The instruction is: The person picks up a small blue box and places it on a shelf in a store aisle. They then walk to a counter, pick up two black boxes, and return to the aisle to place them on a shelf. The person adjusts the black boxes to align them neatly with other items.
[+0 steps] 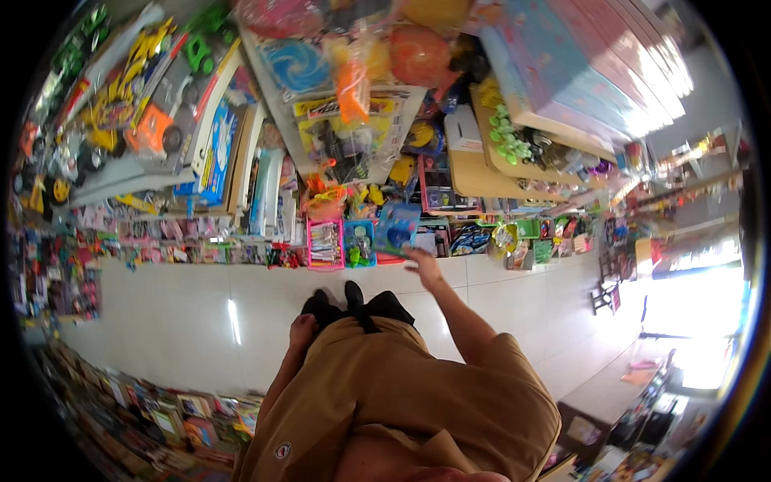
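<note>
My right hand (pixel 426 269) reaches forward to the shelf edge and grips the lower corner of a blue packaged item (pixel 396 226). The package is blurred, so its contents cannot be told. Just left of it stand a blue plastic basket (pixel 374 243) with small green toys and a pink plastic basket (pixel 309 246) full of slim, pen-like items. My left hand (pixel 303 330) hangs beside my left thigh with the fingers curled in, and no object shows in it.
Bagged toys and an orange toy in clear wrap (pixel 352 90) hang or lie ahead. Boxed toy vehicles (pixel 150 129) crowd the left. Large pastel boxes (pixel 578 66) sit at right. Behind me are book racks (pixel 193 416) and a counter (pixel 602 385). A small stool (pixel 605 295) stands on the tiled floor (pixel 168 319).
</note>
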### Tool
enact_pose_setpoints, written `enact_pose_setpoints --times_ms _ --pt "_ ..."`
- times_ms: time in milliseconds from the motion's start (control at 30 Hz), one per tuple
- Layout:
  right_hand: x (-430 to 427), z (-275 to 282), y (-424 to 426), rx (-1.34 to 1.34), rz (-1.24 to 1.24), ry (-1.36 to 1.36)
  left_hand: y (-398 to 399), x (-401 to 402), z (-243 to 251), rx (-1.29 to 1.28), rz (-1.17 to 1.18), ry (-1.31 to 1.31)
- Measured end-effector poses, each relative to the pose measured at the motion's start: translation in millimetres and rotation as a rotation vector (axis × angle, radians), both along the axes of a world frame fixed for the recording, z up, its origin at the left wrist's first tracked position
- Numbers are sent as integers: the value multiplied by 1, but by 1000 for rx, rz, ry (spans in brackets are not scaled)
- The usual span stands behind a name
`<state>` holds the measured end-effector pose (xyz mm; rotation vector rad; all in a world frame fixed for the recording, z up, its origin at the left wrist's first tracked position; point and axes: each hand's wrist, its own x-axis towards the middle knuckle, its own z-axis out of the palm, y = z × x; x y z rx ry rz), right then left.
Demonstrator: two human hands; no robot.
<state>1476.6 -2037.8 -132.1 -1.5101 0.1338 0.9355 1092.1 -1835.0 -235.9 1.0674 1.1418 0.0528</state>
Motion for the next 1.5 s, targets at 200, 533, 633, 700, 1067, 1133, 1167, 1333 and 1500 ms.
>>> enact_pose_setpoints --times_ms 200,533,633,700,1067,1133,1167,1333,1500 --pt "-124 16 -47 101 -265 13 30 63 37 532 -845 -64" --pt "-256 82 -123 103 -630 -376 -58 175 162 -310 -1050 -305" --pt "-295 116 -141 -27 -733 -440 -103 184 196 -315 -1249 -468" --pt "-324 123 -150 -85 -808 -442 -134 180 208 -281 -1391 -510" --pt "-429 123 -219 -296 -1178 -261 -226 94 179 -305 -1562 -388" --pt "-433 115 -245 -356 -1205 -295 -244 86 174 -324 -1659 -300" --pt "-434 111 -260 -408 -1209 -327 -254 84 176 -316 -1737 -249" --pt "-439 114 -342 -452 -1154 -332 -328 90 163 -410 -1895 -219" --pt "-456 89 -434 -420 -1223 -286 -425 116 156 -396 -1964 -207"
